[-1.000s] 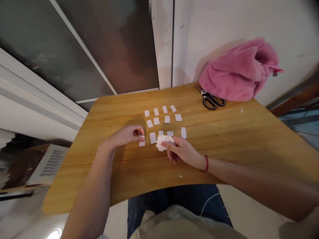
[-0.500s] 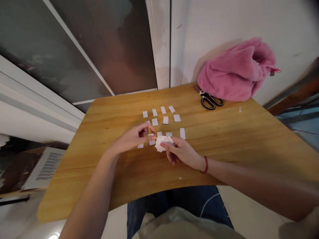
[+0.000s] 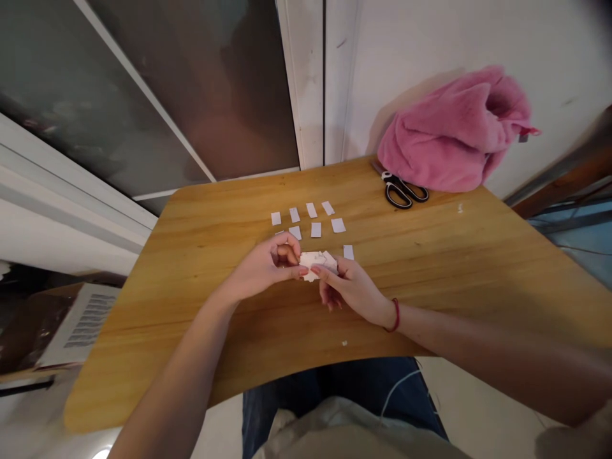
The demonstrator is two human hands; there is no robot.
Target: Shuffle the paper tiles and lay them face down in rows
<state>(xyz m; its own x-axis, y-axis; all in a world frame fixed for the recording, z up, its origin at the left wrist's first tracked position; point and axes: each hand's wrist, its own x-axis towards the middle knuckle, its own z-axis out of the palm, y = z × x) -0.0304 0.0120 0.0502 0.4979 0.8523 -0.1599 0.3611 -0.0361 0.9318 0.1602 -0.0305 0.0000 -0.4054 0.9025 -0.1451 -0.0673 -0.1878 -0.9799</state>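
A small fanned stack of white paper slips (image 3: 315,259) with faint marks lies between my hands, just above the table. My right hand (image 3: 356,288) grips it from the right, thumb on top, a red band round the wrist. From the left, my left hand (image 3: 261,269) pinches the stack's edge between thumb and fingers. Beyond the hands, more white slips lie in rough rows, among them one slip (image 3: 276,218) at the far left, another (image 3: 316,229) near the middle and a third (image 3: 348,252) beside my right hand. My hands and the stack hide the nearest slips.
The wooden table (image 3: 191,268) has black-handled scissors (image 3: 399,191) at its back right. A pink plush cloth item (image 3: 449,137) sits against the wall behind them. Tiny paper scraps (image 3: 344,343) lie near the front edge. A cardboard box (image 3: 76,325) stands at the left.
My left hand has moved right and closed on the left edge of the stack. My right hand still holds the stack, now raised slightly.
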